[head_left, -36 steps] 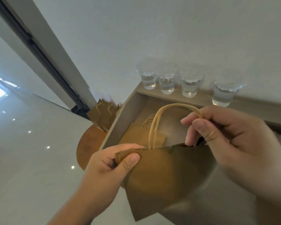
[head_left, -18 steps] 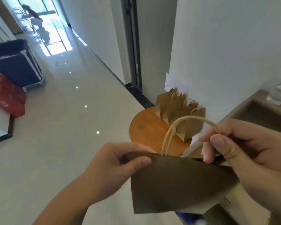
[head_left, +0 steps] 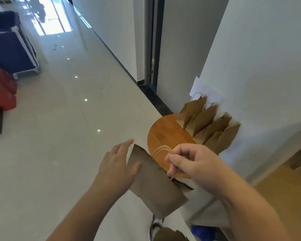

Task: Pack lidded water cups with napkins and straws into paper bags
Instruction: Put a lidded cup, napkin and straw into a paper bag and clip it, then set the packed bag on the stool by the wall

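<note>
Beside a white corridor wall (head_left: 261, 66), four paper bags (head_left: 207, 122) stand on a round worktop (head_left: 163, 133), contents unseen. A fifth bag (head_left: 155, 186), flat and apparently unfilled, hangs over the worktop's edge, the right hand (head_left: 196, 164) pinching its handle (head_left: 162, 150) between fingers, the left hand (head_left: 118, 164) laying straight fingers against its side.

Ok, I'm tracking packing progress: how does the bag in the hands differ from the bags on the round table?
The held bag hangs tilted in the air, right hand pinching its handle, left hand flat against it; the table bags stand in a row against the wall. The held bag is single; the table bags number four. All are brown paper.
</note>
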{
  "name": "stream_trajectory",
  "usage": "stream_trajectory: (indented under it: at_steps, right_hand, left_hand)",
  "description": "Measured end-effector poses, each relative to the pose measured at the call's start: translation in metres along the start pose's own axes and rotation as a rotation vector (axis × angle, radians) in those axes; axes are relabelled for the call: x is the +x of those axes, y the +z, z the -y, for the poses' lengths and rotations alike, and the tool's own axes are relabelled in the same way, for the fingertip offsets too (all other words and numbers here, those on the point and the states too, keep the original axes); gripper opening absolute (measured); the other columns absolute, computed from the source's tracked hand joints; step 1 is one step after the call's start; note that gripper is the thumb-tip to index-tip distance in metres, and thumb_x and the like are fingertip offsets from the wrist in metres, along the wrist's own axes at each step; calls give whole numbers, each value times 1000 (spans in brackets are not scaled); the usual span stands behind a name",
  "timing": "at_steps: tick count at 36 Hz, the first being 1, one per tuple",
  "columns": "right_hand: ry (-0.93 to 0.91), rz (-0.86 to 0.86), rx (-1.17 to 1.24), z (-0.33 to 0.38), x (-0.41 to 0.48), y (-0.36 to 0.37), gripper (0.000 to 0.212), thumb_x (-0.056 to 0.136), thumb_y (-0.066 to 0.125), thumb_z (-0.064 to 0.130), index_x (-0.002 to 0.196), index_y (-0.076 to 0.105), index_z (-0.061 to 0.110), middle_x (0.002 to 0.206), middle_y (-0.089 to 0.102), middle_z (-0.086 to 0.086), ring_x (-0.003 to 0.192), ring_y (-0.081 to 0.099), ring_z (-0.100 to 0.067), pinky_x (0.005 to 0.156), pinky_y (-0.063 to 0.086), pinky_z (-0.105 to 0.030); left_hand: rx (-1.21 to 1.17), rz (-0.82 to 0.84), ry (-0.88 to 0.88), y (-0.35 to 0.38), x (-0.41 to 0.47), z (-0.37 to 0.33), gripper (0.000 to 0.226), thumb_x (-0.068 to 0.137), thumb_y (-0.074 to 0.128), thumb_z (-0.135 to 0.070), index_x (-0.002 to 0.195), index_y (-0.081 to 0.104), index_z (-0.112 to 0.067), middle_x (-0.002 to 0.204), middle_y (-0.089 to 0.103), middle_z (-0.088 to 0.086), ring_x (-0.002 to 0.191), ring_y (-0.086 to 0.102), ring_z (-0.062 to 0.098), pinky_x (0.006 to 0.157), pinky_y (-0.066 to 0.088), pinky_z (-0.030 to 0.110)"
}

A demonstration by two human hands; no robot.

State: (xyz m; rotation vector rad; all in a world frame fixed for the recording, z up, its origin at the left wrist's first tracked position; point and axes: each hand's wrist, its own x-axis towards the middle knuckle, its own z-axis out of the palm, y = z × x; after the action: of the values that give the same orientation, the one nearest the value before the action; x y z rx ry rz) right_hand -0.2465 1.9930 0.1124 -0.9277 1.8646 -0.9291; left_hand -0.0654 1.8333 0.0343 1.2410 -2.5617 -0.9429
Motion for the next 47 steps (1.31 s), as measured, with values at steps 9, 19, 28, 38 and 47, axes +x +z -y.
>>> stream_trajectory:
  at_steps: [9, 19, 28, 38, 47]
  right_hand:
    - [243, -65, 232, -55, 136, -9, 20, 108, 58, 28, 103, 76, 21, 93, 81, 3, 96, 77, -17, 103, 58, -47]
    - [477, -238, 472, -81, 262, -35, 17, 103, 57, 25, 102, 73, 20, 91, 80, 2, 105, 72, -23, 108, 53, -52]
    - [666, -497, 692, -106, 390, -71, 13, 101, 62, 12, 113, 66, 12, 110, 73, -10, 110, 68, -27, 114, 49, -52]
    - [814, -741, 834, -146, 492, -91, 13, 104, 59, 23, 100, 70, 17, 108, 73, -10, 106, 69, -27, 104, 54, -45]
    - [924, -883, 865, -150, 546, -110, 7, 102, 66, 20, 106, 65, 14, 109, 68, -9, 104, 65, -26, 101, 57, -47]
  left_hand:
    - [37, 144, -43, -1, 107, 34, 57, 100, 62, -54, 152, 41, -47, 153, 41, -26, 142, 43, 3, 120, 37, 29]
    - [-31, 220, -7, -12, 242, 4, 43, 99, 62, -56, 140, 51, -53, 135, 49, -34, 121, 53, -8, 109, 50, 31]
    - [15, 384, 110, 6, 389, -10, 43, 101, 63, -51, 143, 53, -47, 142, 51, -25, 118, 59, 0, 108, 52, 32]
    - [122, 623, 317, 11, 547, -23, 43, 103, 61, -47, 145, 52, -45, 146, 49, -23, 119, 58, 4, 106, 51, 30]
    - [161, 727, 476, 29, 630, -37, 45, 103, 60, -50, 146, 48, -47, 148, 48, -26, 120, 56, 1, 101, 50, 22]
